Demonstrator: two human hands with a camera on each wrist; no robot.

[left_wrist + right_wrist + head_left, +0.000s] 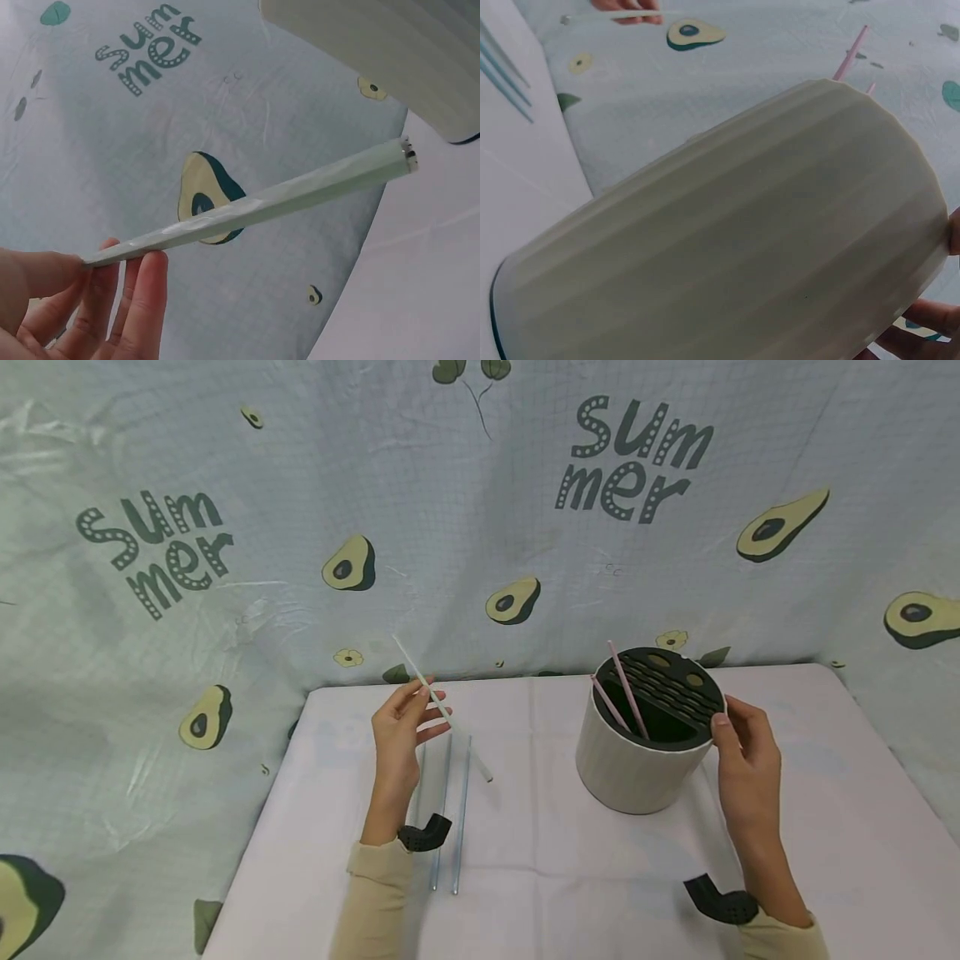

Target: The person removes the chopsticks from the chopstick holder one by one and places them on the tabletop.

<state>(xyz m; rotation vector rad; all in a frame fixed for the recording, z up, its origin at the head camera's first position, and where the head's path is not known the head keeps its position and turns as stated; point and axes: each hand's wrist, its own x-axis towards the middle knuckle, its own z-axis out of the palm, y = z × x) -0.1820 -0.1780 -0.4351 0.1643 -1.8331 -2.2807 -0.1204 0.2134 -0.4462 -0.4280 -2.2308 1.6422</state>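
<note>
Blue sticks (462,818), pink sticks (629,692) in white holder (637,781)

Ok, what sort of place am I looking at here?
Probably a makeshift indoor tabletop workspace: a pale table, an avocado-print "summer" sheet hung behind it, and a ribbed white holder for slim sticks.

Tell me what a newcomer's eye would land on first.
Probably the white pot with its dark lid, right of centre on the table, two pink sticks poking out and the right hand at its rim. Next, the pale green stick pinched in the left hand, left of centre; then the avocado-printed cloth behind.
</note>
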